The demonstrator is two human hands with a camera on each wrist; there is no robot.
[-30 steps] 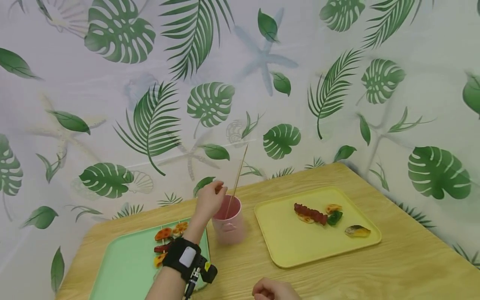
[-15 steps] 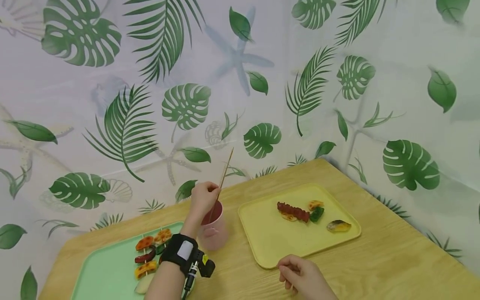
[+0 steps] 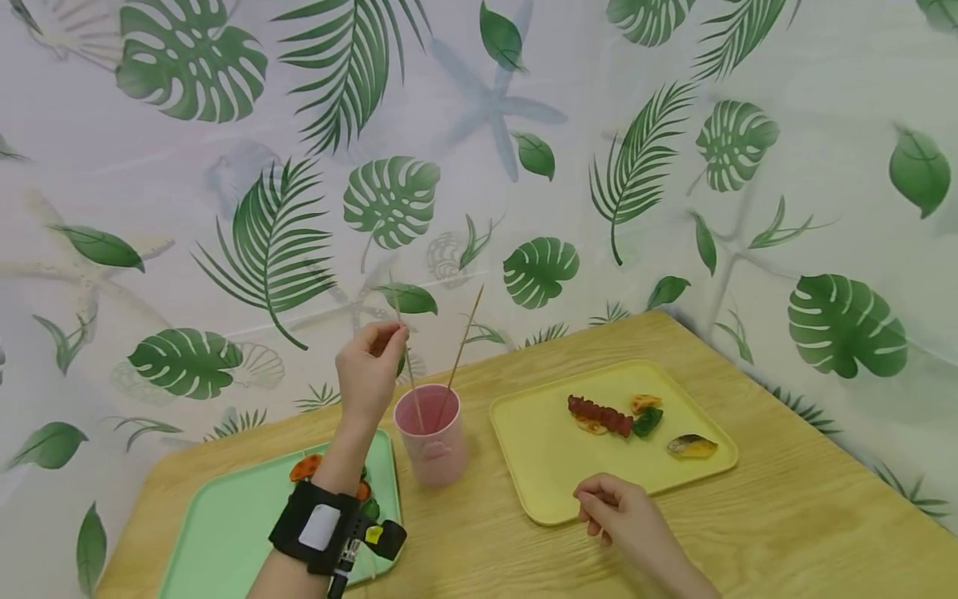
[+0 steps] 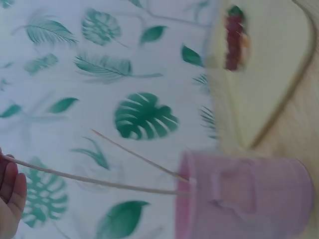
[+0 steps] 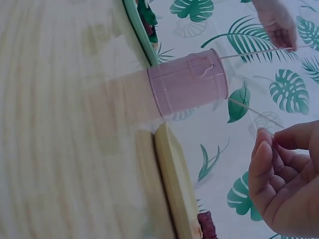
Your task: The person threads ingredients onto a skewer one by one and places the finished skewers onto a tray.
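My left hand [image 3: 367,370] pinches the upper part of a thin wooden skewer [image 3: 413,383] between thumb and fingers. The skewer's lower end is inside a pink cup [image 3: 437,459]. A second skewer [image 3: 466,339] leans to the right in the same cup, untouched. In the left wrist view the held skewer [image 4: 114,186] runs from the fingertips to the cup's rim. Above the table, near the yellow tray's front edge, my right hand [image 3: 624,517] has loosely curled fingers and holds nothing.
On the yellow tray [image 3: 550,466] lie a dark red ridged piece [image 3: 601,415], a green piece [image 3: 648,422], a yellow-and-black piece [image 3: 692,447] and pale-orange slices. A green tray [image 3: 224,516] at left bears skewered food pieces, partly behind my left arm. A leaf-patterned wall covering stands behind the table.
My left hand has risen from the cup's rim and moved left, drawing one skewer partly upward. My right hand has come up from the bottom edge into fuller view.
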